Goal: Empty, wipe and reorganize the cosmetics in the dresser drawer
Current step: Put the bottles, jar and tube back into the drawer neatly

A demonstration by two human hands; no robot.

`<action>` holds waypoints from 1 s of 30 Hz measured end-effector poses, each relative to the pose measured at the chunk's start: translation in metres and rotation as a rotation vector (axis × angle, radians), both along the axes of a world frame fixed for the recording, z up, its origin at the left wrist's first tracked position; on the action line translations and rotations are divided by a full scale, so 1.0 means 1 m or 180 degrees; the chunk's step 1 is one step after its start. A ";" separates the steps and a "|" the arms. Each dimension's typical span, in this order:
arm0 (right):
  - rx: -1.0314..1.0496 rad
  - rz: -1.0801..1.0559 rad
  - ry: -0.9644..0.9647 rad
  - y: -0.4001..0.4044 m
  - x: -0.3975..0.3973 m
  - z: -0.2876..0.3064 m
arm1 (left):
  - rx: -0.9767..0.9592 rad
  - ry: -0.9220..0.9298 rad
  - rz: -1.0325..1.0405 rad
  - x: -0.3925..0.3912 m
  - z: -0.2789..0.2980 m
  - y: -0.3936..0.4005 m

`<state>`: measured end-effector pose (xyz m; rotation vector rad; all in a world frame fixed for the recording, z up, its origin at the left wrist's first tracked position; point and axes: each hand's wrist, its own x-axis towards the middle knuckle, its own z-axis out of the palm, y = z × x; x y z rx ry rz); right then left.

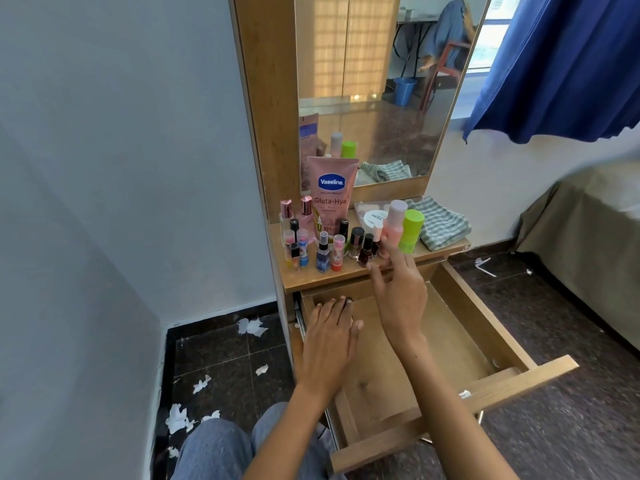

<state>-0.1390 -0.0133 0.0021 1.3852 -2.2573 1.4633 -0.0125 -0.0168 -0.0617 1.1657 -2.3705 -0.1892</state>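
The wooden drawer [485,327] is pulled out and its bottom is bare. My left hand [329,341] lies flat in its back left corner, fingers straight, with a small dark item [348,300] at the fingertips. My right hand [398,292] reaches up to the dresser top [311,277], fingers spread, fingertips against the pink bottle [394,221] and the small nail polish bottles [365,249]. Also standing there are a pink Vaseline tube [330,192], a green bottle [411,230], a white jar [375,218] and several small perfume and lip balm items [323,254].
A folded checked cloth [440,221] lies at the right end of the dresser top, under the mirror [381,81]. Torn white paper bits [251,327] litter the dark floor on the left. A bed [595,244] stands to the right, with a blue curtain [561,64] above it.
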 end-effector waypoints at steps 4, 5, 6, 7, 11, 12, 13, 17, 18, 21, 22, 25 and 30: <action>0.0226 0.0090 0.0467 -0.015 -0.009 0.002 | 0.0021 -0.0003 0.0017 0.000 -0.001 0.003; 0.0183 0.0095 0.0509 -0.016 -0.010 0.002 | -0.0008 -0.0013 0.0026 0.000 -0.001 0.004; 0.0103 0.0100 0.0498 -0.016 -0.010 0.003 | -0.0048 -0.0022 0.0045 0.001 -0.002 0.004; 0.0010 0.0111 0.0445 -0.016 -0.009 0.004 | -0.0087 -0.0023 0.0069 0.001 -0.003 0.004; -0.0252 0.0223 0.0138 -0.005 -0.009 0.005 | -0.0151 -0.0037 0.0097 0.000 -0.004 0.004; -0.0289 0.0264 0.0082 0.001 -0.009 0.004 | -0.0178 -0.0050 0.0103 0.000 -0.005 0.004; -0.0308 0.0317 0.0034 0.007 -0.009 0.001 | -0.0207 -0.0062 0.0111 0.000 -0.006 0.004; 0.0150 0.0631 -0.0320 0.026 -0.014 -0.019 | -0.0295 -0.0020 0.0153 0.000 -0.007 0.005; 0.0388 0.0669 -0.0497 0.027 -0.017 -0.026 | -0.0275 0.0002 0.0149 -0.001 -0.007 0.006; 0.1084 0.0634 -0.0832 0.022 -0.025 -0.039 | -0.0240 -0.0008 0.0118 -0.001 -0.007 0.006; 0.1238 0.0631 -0.0821 0.018 -0.025 -0.040 | -0.0246 -0.0018 0.0117 -0.001 -0.007 0.006; 0.1422 0.0606 -0.0680 0.007 -0.021 -0.042 | -0.0246 -0.0030 0.0120 0.000 -0.007 0.006; 0.1566 0.0654 -0.0633 0.000 -0.015 -0.048 | -0.0130 -0.0110 0.0128 0.000 -0.007 0.006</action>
